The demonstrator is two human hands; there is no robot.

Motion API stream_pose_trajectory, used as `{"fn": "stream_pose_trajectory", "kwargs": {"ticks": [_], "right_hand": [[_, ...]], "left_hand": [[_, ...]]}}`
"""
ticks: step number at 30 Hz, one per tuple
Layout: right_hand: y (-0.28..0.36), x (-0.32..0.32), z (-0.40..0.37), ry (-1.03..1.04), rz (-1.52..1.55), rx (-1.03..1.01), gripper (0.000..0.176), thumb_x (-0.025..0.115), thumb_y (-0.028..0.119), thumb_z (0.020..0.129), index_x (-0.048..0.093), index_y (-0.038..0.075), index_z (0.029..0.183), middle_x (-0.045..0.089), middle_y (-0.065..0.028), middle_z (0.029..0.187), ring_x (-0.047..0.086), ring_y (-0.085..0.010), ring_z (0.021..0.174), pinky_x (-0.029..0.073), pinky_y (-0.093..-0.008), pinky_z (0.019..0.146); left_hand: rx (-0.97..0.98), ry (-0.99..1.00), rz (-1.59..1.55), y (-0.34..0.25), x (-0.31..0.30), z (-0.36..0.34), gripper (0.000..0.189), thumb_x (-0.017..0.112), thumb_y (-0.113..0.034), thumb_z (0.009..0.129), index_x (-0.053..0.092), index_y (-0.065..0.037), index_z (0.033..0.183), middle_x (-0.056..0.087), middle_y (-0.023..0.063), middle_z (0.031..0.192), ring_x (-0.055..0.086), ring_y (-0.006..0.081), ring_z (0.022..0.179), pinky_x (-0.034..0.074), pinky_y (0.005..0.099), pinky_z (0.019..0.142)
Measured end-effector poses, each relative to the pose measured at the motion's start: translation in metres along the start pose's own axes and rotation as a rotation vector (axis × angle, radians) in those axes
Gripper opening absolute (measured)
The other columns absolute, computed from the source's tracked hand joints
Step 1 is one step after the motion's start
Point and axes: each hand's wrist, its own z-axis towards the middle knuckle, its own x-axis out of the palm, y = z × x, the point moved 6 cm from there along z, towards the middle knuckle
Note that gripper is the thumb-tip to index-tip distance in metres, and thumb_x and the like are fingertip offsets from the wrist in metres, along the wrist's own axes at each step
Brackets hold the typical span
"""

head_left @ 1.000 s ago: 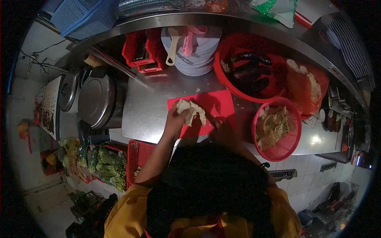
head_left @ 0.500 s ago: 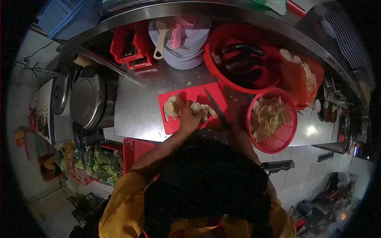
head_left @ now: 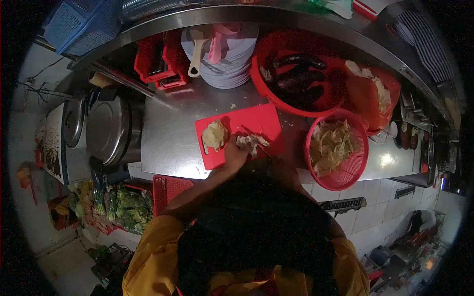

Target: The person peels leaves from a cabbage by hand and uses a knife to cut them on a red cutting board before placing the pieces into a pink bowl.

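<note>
My left hand is closed, its fingertips pressing a pale, ragged vegetable piece onto the red cutting board. A larger pale, layered chunk of what looks like the same vegetable sits left of that hand on the board. At the board's near right edge, my right hand is wrapped round a knife, its blade slanting up and left beside the piece. Shadow hides much of the right hand and the blade. Just right of it stands a red colander holding cut pale vegetable pieces.
Behind the board are stacked white plates, a red basin with long dark items and an orange-red bag. A steel shelf edge runs overhead. Large lidded pots stand left, above bagged greens.
My right hand has brought the knife leftward, from the board's right side to the pale piece. My left hand has shifted slightly down, staying at the piece.
</note>
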Motion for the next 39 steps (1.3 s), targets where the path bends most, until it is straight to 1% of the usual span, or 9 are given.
{"fn": "stream_pose_trajectory", "kwargs": {"ticks": [8,11,13,14,17,20,28,35,39], "right_hand": [[-0.007,0.027,0.039,0.469,0.150,0.192,0.033,0.053,0.017,0.094,0.057,0.000,0.122,0.067,-0.0110,0.084,0.065,-0.0320,0.063,0.053,-0.0418,0.056],[0.028,-0.023,0.067,-0.282,0.100,-0.238,0.037,0.054,0.017,0.093,0.055,0.001,0.126,0.066,-0.0117,0.077,0.066,-0.0284,0.065,0.053,-0.0394,0.055],[0.029,0.002,0.074,0.422,-0.353,0.080,0.041,0.057,0.015,0.092,0.053,0.000,0.130,0.064,-0.0145,0.079,0.067,-0.0281,0.068,0.055,-0.0375,0.058],[0.033,-0.010,0.081,0.417,-0.350,0.084,0.041,0.057,0.015,0.092,0.053,0.000,0.130,0.064,-0.0145,0.079,0.067,-0.0281,0.068,0.055,-0.0375,0.058],[0.040,-0.031,0.098,0.218,-0.062,0.074,0.041,0.057,0.014,0.092,0.054,0.001,0.131,0.063,-0.0144,0.085,0.065,-0.0278,0.066,0.055,-0.0370,0.061],[0.061,-0.069,0.104,-0.495,-0.407,-0.152,0.040,0.057,0.013,0.091,0.055,0.002,0.129,0.061,-0.0147,0.098,0.064,-0.0250,0.071,0.056,-0.0358,0.066],[0.019,-0.056,0.141,0.101,-0.163,0.058,0.042,0.059,0.011,0.084,0.057,0.008,0.126,0.057,-0.0157,0.107,0.064,-0.0288,0.088,0.055,-0.0409,0.071],[-0.001,-0.268,0.112,-0.099,-0.155,0.329,0.042,0.066,0.013,0.085,0.059,0.008,0.126,0.056,-0.0208,0.107,0.059,-0.0404,0.099,0.050,-0.0494,0.081],[-0.011,-0.307,0.092,-0.137,-0.029,0.398,0.053,0.075,0.021,0.083,0.056,0.008,0.131,0.052,-0.0217,0.118,0.052,-0.0424,0.114,0.045,-0.0524,0.091]], "left_hand": [[0.022,-0.018,-0.074,-0.010,-0.002,-0.003,0.042,0.077,-0.017,0.080,0.055,0.001,0.111,0.069,0.0203,0.094,0.069,0.0367,0.089,0.053,0.0436,0.075],[0.050,-0.015,-0.136,-0.009,-0.015,-0.002,0.043,0.076,-0.014,0.082,0.054,0.001,0.115,0.068,0.0182,0.098,0.068,0.0316,0.094,0.053,0.0407,0.079],[0.088,-0.023,-0.151,-0.016,-0.030,-0.001,0.043,0.075,-0.013,0.084,0.053,0.001,0.118,0.068,0.0172,0.099,0.068,0.0282,0.096,0.053,0.0388,0.081],[0.080,-0.005,-0.212,-0.027,-0.043,-0.002,0.042,0.073,-0.010,0.086,0.051,0.000,0.121,0.067,0.0159,0.104,0.067,0.0253,0.100,0.053,0.0372,0.084],[0.043,0.029,-0.307,-0.069,-0.080,-0.007,0.042,0.069,-0.005,0.090,0.048,0.000,0.126,0.064,0.0139,0.111,0.065,0.0220,0.105,0.053,0.0349,0.089],[0.040,0.016,-0.420,-0.067,-0.093,-0.007,0.045,0.067,0.002,0.091,0.044,0.000,0.130,0.062,0.0129,0.118,0.064,0.0220,0.109,0.054,0.0344,0.093],[-0.024,0.047,-0.601,-0.086,-0.094,-0.006,0.039,0.066,0.001,0.093,0.048,0.000,0.127,0.064,0.0128,0.117,0.065,0.0182,0.103,0.055,0.0306,0.086],[-0.018,0.087,-0.642,-0.094,-0.092,-0.012,0.037,0.066,-0.001,0.094,0.050,-0.004,0.127,0.065,0.0073,0.111,0.065,0.0148,0.098,0.056,0.0279,0.078],[0.067,0.277,-0.382,-0.108,-0.070,-0.004,0.040,0.069,-0.003,0.093,0.050,-0.007,0.128,0.061,0.0066,0.124,0.064,0.0134,0.101,0.055,0.0270,0.078]]}}
